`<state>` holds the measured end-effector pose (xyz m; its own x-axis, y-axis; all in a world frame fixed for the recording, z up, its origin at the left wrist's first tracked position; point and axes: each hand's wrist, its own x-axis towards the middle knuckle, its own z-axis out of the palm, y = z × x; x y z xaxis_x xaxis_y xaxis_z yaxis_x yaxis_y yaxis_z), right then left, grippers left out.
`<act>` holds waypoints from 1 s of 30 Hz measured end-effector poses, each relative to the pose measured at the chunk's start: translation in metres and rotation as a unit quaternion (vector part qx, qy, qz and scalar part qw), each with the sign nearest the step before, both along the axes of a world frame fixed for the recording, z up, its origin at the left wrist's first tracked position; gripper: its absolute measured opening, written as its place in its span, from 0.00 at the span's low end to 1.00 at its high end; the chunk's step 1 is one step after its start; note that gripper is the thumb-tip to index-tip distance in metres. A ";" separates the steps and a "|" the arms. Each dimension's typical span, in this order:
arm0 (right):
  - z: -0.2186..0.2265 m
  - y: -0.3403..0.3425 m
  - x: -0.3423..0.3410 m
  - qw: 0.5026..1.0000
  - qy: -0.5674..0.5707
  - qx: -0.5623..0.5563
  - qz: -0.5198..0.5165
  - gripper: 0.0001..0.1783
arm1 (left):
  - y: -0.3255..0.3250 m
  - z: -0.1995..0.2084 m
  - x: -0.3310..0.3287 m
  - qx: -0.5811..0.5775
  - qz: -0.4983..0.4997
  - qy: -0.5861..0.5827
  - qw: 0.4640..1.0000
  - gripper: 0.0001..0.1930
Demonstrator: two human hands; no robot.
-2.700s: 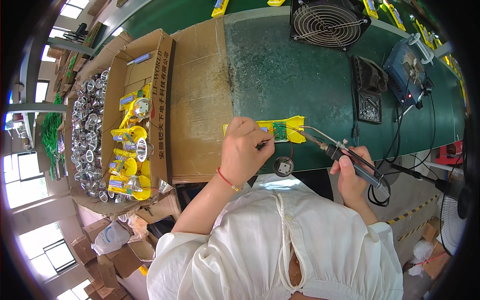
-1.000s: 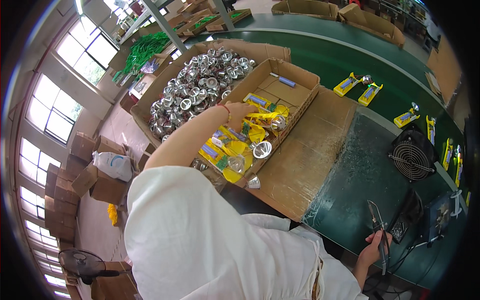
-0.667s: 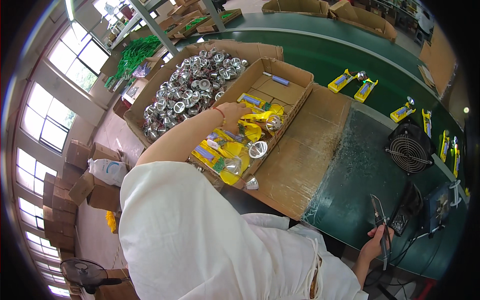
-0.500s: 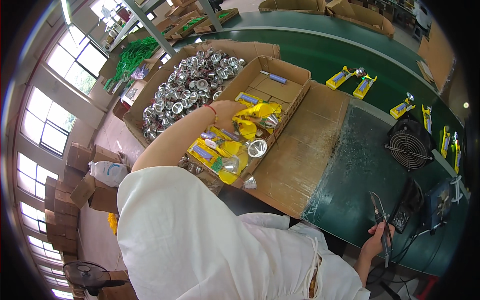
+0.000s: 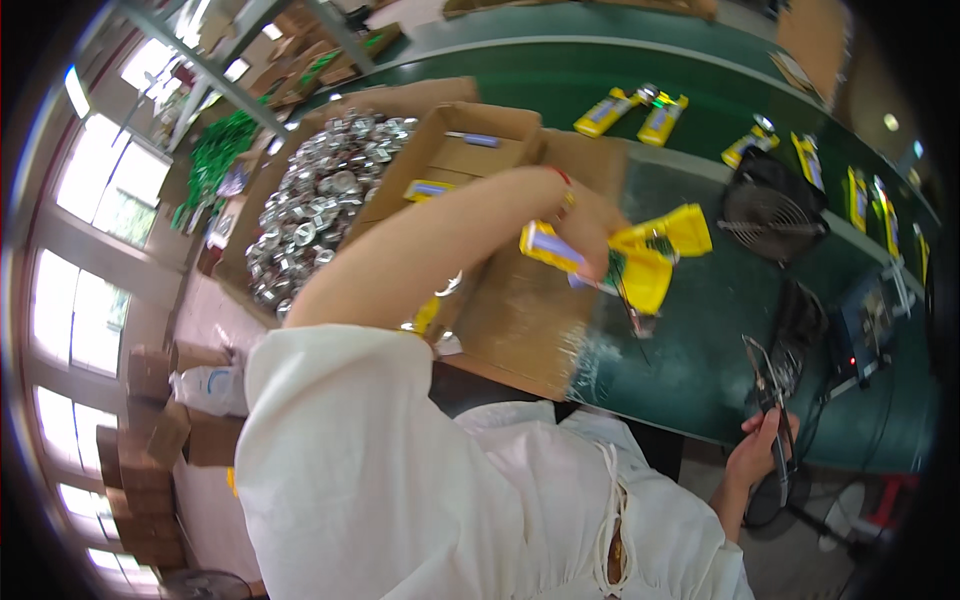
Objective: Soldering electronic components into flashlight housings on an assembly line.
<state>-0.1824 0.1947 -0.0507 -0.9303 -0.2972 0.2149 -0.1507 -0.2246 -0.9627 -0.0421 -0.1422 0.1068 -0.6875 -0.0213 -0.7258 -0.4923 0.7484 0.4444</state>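
My left hand (image 5: 588,228) is closed round several yellow plastic flashlight housings (image 5: 683,232), held over the right side of the cardboard sheet. A blue cylindrical battery (image 5: 552,243) shows in one housing, and thin wires with a green part hang below the fingers. At the lower right, my right hand (image 5: 762,447) grips a soldering iron (image 5: 768,385), its thin tip pointing up and away; a bent wire beside the tip is too fine to make out. Behind my left forearm is the shallow carton (image 5: 520,130), holding a loose blue battery (image 5: 480,140) and a yellow housing (image 5: 428,190).
A large box of silvery reflectors (image 5: 310,200) stands left. Yellow housings (image 5: 663,120) lie along the far green belt. A black fan with a wire guard (image 5: 770,222) and a blue box with a red light (image 5: 862,335) stand right. The cardboard sheet (image 5: 510,320) covers part of the bench.
My left hand has lifted yellow housings out of the shallow carton and carried them right over the bench. My right hand still grips the soldering iron. The view has shifted rightward.
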 end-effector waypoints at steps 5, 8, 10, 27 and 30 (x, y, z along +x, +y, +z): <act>0.005 0.026 -0.012 1.000 0.003 -0.011 -0.009 0.07 | 0.051 -0.061 -0.045 -0.048 -0.126 -0.058 0.989 0.33; 0.003 0.041 -0.011 1.000 0.004 -0.006 -0.025 0.08 | 0.040 -0.062 -0.046 -0.070 -0.106 0.045 0.991 0.36; -0.003 0.046 -0.013 0.999 0.006 -0.004 -0.036 0.09 | 0.035 -0.052 -0.041 -0.124 -0.075 0.106 0.984 0.34; 0.006 0.030 -0.010 1.000 -0.015 -0.022 -0.001 0.10 | -0.047 -0.059 -0.032 -0.330 0.086 0.061 0.938 0.26; 0.004 0.027 -0.009 1.000 -0.021 -0.023 0.003 0.11 | -0.059 -0.078 -0.023 -0.355 0.120 0.095 0.922 0.25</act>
